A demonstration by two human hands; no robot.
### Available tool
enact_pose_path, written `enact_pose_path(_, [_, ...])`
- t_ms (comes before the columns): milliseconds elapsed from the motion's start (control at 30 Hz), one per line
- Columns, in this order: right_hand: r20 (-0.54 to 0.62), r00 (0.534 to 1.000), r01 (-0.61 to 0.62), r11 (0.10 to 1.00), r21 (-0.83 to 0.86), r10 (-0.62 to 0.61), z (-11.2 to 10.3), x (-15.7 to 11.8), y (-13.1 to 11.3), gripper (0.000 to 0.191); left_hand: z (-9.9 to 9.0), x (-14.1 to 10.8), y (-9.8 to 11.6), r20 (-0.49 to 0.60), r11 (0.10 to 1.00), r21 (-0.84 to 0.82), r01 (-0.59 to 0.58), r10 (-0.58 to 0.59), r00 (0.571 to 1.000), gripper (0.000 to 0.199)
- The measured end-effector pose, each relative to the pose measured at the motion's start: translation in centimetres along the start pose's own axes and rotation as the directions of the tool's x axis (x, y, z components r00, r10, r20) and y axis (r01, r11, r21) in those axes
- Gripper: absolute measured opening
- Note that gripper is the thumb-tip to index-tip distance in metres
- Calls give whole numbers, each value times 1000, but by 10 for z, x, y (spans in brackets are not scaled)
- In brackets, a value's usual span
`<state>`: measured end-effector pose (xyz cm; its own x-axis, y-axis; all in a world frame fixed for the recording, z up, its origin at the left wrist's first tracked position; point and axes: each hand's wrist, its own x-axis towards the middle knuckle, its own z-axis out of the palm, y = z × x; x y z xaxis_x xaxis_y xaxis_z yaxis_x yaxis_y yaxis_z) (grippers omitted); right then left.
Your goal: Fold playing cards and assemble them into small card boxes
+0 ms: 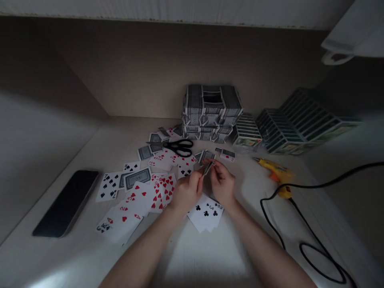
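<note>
Between my two hands is a small playing card (209, 168), seen nearly edge-on. My left hand (188, 189) pinches its lower left side, and my right hand (222, 182) has its fingers closed on the right side. Just below my hands, several club cards (206, 216) lie fanned face up. Heart cards (163, 191) spread to the left, beside a face-down card (137, 178). Black-handled scissors (177, 147) rest on the cards behind my left hand. Two stacked box shapes covered in card backs (212, 110) stand behind my hands.
A dark phone (66, 204) lies at the left. On the right is a yellow glue gun (277, 173) with a looping black cable (322, 183). Rows of card boxes (300, 120) stand at the back right. A white shelf edge (168, 12) crosses the top.
</note>
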<state>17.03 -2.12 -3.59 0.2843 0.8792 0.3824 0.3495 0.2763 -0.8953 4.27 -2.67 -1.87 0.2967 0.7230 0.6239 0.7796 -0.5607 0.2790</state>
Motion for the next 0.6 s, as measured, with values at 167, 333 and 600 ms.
enact_pose_path(167, [-8,1000,18,999,-47,-19,0,0,-3,27,0,-1,2,-3,1000,29,-11,12,1000,7])
enact_pose_path(333, [-121,993,-16,999,-51,10,8,-7,-5,27,-1,-2,8,8,997,53,-63,63,998,6])
enact_pose_path(600, [-169,981,-96,995,-12,93,13,-14,-4,25,4,-3,13,23,993,9,-120,119,993,10])
